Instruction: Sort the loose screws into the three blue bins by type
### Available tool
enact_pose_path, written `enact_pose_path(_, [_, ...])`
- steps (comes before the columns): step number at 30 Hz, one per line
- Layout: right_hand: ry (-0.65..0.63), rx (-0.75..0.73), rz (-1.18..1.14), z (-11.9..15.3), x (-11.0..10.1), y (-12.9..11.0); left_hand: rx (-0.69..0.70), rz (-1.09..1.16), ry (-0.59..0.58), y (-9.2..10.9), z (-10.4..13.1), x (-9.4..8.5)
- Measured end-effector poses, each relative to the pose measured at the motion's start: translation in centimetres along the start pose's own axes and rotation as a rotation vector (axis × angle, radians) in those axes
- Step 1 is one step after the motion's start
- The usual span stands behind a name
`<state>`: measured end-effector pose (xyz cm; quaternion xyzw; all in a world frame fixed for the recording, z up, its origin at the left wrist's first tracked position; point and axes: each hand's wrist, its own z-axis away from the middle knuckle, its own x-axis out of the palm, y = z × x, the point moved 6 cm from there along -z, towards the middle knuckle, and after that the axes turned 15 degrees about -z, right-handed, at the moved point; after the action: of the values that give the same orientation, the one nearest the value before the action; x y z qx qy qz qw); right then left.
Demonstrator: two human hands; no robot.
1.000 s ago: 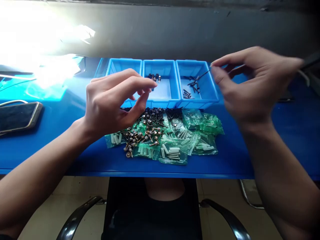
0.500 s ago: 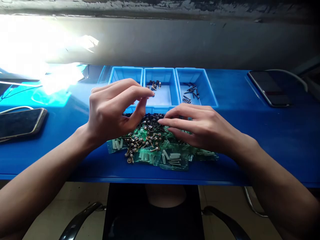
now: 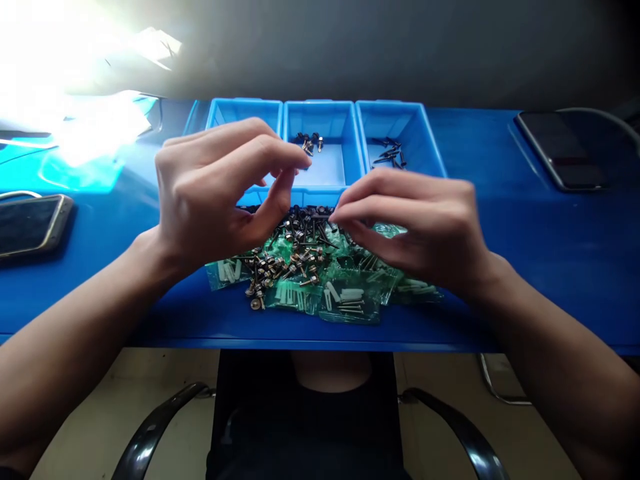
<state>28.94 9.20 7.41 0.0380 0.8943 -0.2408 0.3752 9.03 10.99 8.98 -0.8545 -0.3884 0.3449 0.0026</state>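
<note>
Table edge (image 3: 310,345) under forearms (image 3: 85,333); right hand (image 3: 425,217) pinches apparent screw (image 3: 321,215).

Left forearm (image 3: 85,333) slants up from lower left of frame; left hand (image 3: 220,187), left of centre, back of hand showing, fingers curled, thumb and index tips drawn close. Right forearm (image 3: 560,353) enters at lower right; right hand (image 3: 420,217), right of centre, slightly lower, fingers pointing left, tips gathered toward thumb. Hands apart, fingertips facing across mid-frame.
</note>
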Motion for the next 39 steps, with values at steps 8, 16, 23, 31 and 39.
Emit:
enact_pose_path(8, [0.272, 0.163, -0.127, 0.1, -1.7, -0.9, 0.120, 0.155, -0.012, 1.9, -0.4, 0.4])
enact_pose_path(16, [0.297, 0.249, -0.172, 1.2, -0.6, -0.2, 0.073, 0.207, -0.011, 2.1, -0.6, -0.1])
enact_pose_path(23, [0.329, 0.255, -0.164, 0.8, -0.7, -0.6, 0.030, 0.259, -0.004, 1.4, -0.7, -0.4])
enact_pose_path(31, [0.376, 0.321, -0.179, -0.1, -1.8, -1.1, -0.015, 0.291, 0.043, 0.3, -0.4, 0.0])
enact_pose_path(39, [0.416, 0.331, -0.214, 0.5, -1.7, -0.5, 0.027, 0.284, 0.026, 0.3, -0.4, -0.1])
